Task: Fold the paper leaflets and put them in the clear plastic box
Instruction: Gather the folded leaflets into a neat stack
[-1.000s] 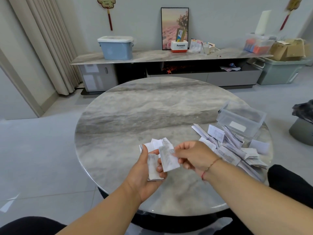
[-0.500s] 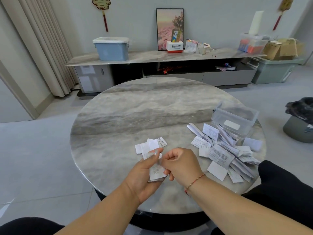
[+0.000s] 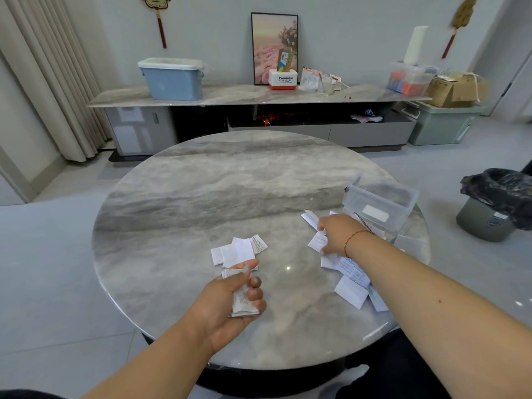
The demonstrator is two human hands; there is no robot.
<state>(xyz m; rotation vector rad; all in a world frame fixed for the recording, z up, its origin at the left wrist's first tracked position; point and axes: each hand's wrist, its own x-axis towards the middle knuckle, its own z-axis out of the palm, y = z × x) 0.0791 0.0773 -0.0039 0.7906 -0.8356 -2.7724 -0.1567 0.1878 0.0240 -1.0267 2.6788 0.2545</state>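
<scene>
So it's a round grey marble table (image 3: pixel 230 203) in a living room with pale tiled floor, beige curtains (image 3: pixel 49 82) on the left and a long low TV cabinet (image 3: pixel 259 95) along the far wall. On that cabinet there's a blue lidded bin (image 3: pixel 172 79), a framed pink picture (image 3: pixel 274 47) and a little red-and-white Panasonic box (image 3: pixel 282 79).

The left hand (image 3: pixel 230 300) is curled round a folded leaflet (image 3: pixel 241 303), thumb on top, fingers wrapped underneath, held just above the near part of the table. Right beyond it sits a small bunch of folded leaflets (image 3: pixel 239 251) lying flat on the marble.

The right hand (image 3: pixel 336 234) is reaching over the loose pile of unfolded leaflets (image 3: pixel 351 275) on the right side, fingers bent down onto the papers. Looks like it's pinching one, but I can't really tell from here.

The clear plastic box (image 3: pixel 380 203) stands at the table's right edge, just behind that pile, and there's a white slip visible in it. The right forearm covers part of the pile. Off on the floor to the right there's a bin with a black bag (image 3: pixel 498 197).
</scene>
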